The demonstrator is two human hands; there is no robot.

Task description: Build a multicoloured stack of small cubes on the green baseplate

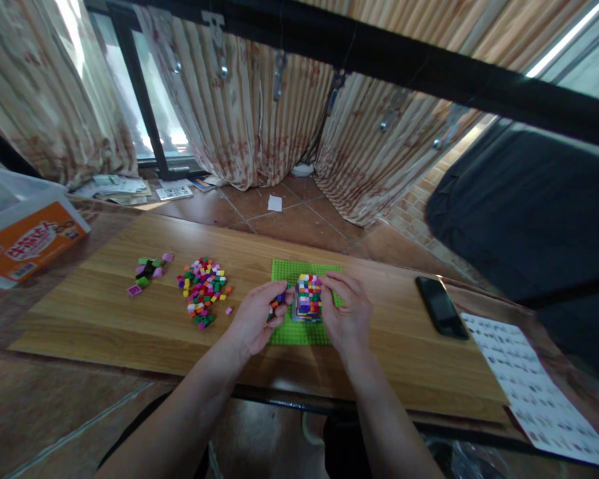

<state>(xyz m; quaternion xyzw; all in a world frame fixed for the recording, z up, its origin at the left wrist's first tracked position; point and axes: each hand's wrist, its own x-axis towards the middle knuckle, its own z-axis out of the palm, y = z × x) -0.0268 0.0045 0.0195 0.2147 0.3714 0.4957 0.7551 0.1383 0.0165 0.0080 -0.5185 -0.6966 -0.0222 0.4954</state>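
A block built of small multicoloured toy bricks (308, 296) stands on a green studded baseplate (299, 337). Left of the block, my left hand (259, 313) is closed round several loose toy bricks (278, 303), with blue, orange and green ones showing. Its fingertips come close to the block's left side. My right hand (348, 309) is at the block's right side, fingers bent in a pinch at the upper right edge. Whatever lies between those fingertips is too small to make out.
A pile of loose coloured bricks (205, 286) and a smaller pink, green and black group (150, 269) lie left on the wooden table (104, 319). Right are a black phone (442, 307) and a printed sheet (534, 379). A plastic bin (30, 226) stands far left.
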